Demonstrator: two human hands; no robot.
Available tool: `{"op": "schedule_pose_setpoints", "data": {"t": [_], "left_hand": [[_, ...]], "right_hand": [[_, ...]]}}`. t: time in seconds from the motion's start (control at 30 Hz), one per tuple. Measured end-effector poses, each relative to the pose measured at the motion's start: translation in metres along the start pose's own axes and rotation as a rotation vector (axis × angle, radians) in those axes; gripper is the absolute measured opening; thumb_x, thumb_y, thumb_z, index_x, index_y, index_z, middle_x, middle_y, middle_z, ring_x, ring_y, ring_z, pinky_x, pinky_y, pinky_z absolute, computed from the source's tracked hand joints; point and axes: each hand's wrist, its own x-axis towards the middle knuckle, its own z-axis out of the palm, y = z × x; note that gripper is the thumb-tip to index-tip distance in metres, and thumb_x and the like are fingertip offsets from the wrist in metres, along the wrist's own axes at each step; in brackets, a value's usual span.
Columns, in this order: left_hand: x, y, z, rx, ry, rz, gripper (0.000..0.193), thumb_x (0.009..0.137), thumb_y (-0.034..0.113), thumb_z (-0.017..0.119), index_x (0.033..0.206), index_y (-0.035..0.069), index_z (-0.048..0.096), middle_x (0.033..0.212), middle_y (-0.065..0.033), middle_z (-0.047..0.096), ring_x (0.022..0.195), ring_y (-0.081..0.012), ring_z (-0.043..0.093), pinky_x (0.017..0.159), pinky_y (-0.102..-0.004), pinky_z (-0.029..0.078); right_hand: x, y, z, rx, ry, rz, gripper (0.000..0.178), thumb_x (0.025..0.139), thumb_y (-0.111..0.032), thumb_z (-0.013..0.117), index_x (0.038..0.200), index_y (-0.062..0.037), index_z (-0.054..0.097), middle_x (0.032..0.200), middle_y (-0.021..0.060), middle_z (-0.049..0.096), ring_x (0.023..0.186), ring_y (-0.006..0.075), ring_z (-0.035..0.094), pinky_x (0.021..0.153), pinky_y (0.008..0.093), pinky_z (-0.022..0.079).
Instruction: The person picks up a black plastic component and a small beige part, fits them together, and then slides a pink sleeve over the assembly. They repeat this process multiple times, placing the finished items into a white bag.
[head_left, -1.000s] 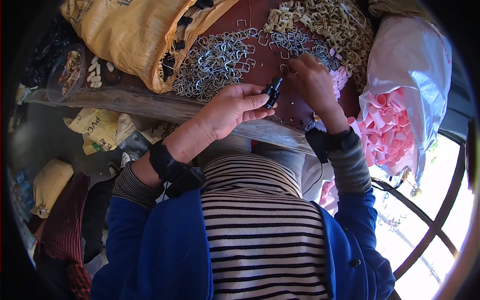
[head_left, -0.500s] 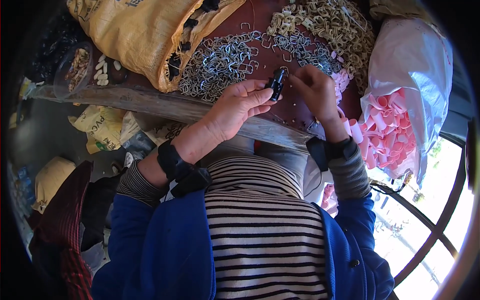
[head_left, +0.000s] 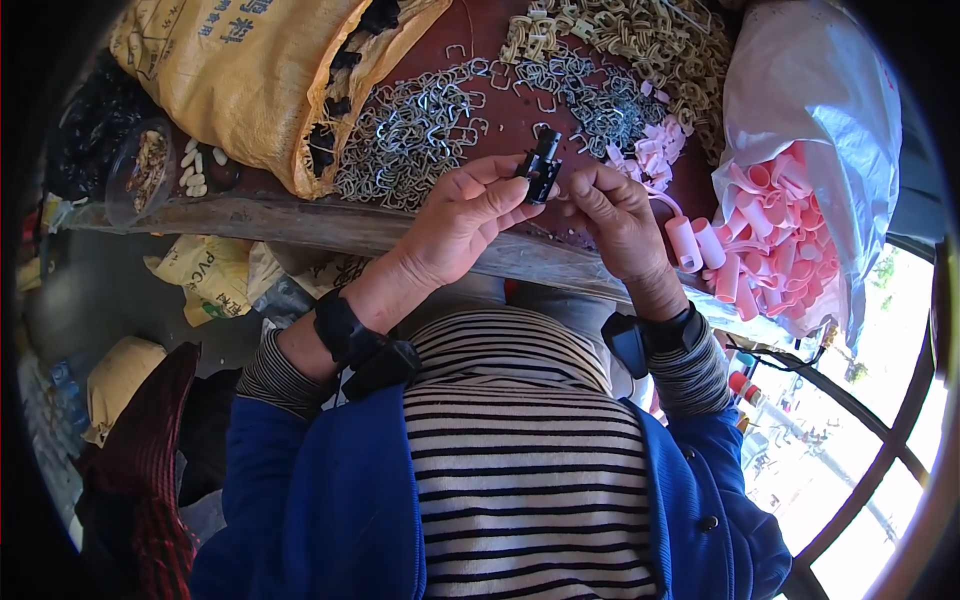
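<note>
My left hand [head_left: 462, 212] grips a small black plastic part [head_left: 541, 172] between thumb and fingers, over the table's near edge. The part stands nearly upright, its narrower end pointing away from me. Just to its right is my right hand [head_left: 622, 222], with thumb and forefinger pinched and the other fingers curled. Whatever that pinch holds, if anything, is too small to make out. Beyond my hands lie a heap of bent metal clips [head_left: 410, 135] and a second, darker heap of clips [head_left: 607, 105].
Beige plastic pieces [head_left: 670, 55] are piled at the back right, near small pink pieces [head_left: 652, 150]. A white bag [head_left: 810, 90] spills pink tubes [head_left: 775, 255] at the right. On the left are a yellow sack [head_left: 235, 90] of black parts and a clear tub [head_left: 140, 175]. A wooden edge [head_left: 330, 219] borders the table.
My right hand has come down from above the black part to beside it, and its pinch has turned toward the part. The left hand keeps its hold. The view has shifted slightly.
</note>
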Motion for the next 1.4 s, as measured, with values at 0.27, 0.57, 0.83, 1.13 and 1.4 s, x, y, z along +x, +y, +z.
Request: {"op": "schedule_pose_setpoints", "data": {"t": [0.27, 0.57, 0.83, 1.13, 1.4], "left_hand": [[0.002, -0.002, 0.001, 0.029, -0.04, 0.032, 0.028, 0.082, 0.017, 0.051, 0.106, 0.004, 0.049, 0.099, -0.0112, 0.055, 0.096, -0.0199, 0.052, 0.087, -0.0332, 0.039], [0.001, -0.002, 0.001, 0.085, -0.061, 0.066, 0.031, 0.081, 0.018, 0.052, 0.107, 0.002, 0.048, 0.099, -0.0123, 0.055, 0.096, -0.0206, 0.052, 0.088, -0.0335, 0.039], [-0.002, 0.0, 0.005, -0.038, -0.05, -0.101, 0.032, 0.081, 0.019, 0.053, 0.107, 0.001, 0.048, 0.097, -0.0111, 0.056, 0.093, -0.0189, 0.053, 0.085, -0.031, 0.041], [-0.005, -0.002, 0.008, -0.157, -0.023, -0.213, 0.029, 0.081, 0.019, 0.052, 0.104, 0.001, 0.049, 0.096, -0.0106, 0.057, 0.088, -0.02, 0.056, 0.078, -0.0278, 0.046], [-0.005, -0.003, 0.007, -0.152, 0.025, -0.303, 0.023, 0.082, 0.012, 0.05, 0.103, 0.003, 0.051, 0.094, -0.0088, 0.058, 0.084, -0.0191, 0.058, 0.072, -0.0252, 0.049]], "right_hand": [[-0.003, 0.007, -0.009, 0.017, -0.055, -0.005, 0.015, 0.083, -0.018, 0.051, 0.084, -0.004, 0.054, 0.067, -0.0006, 0.051, 0.056, 0.0048, 0.044, 0.05, 0.0158, 0.034], [-0.007, 0.005, -0.01, -0.024, -0.072, -0.056, 0.014, 0.084, -0.017, 0.05, 0.084, -0.0032, 0.052, 0.068, -0.0002, 0.052, 0.056, 0.0046, 0.043, 0.05, 0.0163, 0.034], [-0.01, 0.004, -0.003, -0.081, -0.069, -0.206, 0.011, 0.082, -0.013, 0.052, 0.084, -0.0017, 0.052, 0.074, 0.0005, 0.053, 0.062, 0.0058, 0.047, 0.056, 0.0172, 0.038], [-0.016, -0.006, -0.003, -0.292, -0.078, -0.347, 0.01, 0.081, -0.01, 0.053, 0.082, -0.0004, 0.051, 0.074, 0.0005, 0.049, 0.068, 0.0048, 0.046, 0.059, 0.0167, 0.037], [-0.019, -0.007, 0.006, -0.22, 0.015, -0.283, 0.012, 0.081, -0.012, 0.054, 0.08, -0.0003, 0.05, 0.072, -0.001, 0.047, 0.065, 0.0045, 0.042, 0.058, 0.0177, 0.035]]}}
